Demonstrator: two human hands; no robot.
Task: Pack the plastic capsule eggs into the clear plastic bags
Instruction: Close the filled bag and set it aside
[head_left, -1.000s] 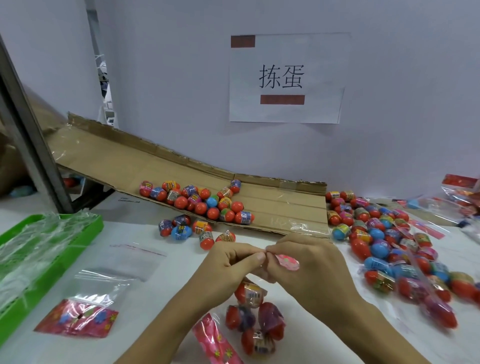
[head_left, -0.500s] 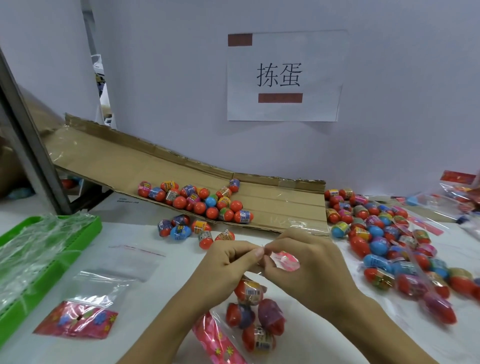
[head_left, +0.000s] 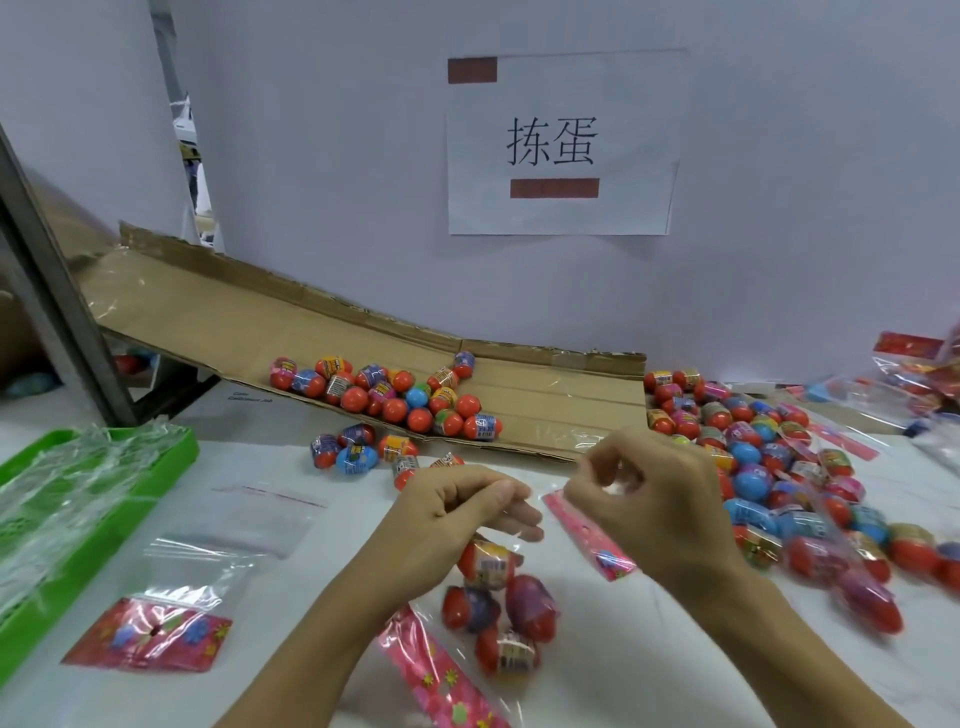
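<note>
While both hands hover near the table's middle, the clear bag (head_left: 498, 597) lies under them, long axis running near to far, mouth at the far end. Four glossy capsule eggs (head_left: 491, 564) inside, ovoid, red halves with printed shrink bands. Left hand (head_left: 457, 512) pinches the crinkled film at the mouth. Right hand (head_left: 649, 499), fingers curled; whether it grips film, cannot tell. Pink card strip (head_left: 589, 538) slants just beside it. Loose eggs heaped on the corrugated cardboard ramp (head_left: 545, 400) beyond.
</note>
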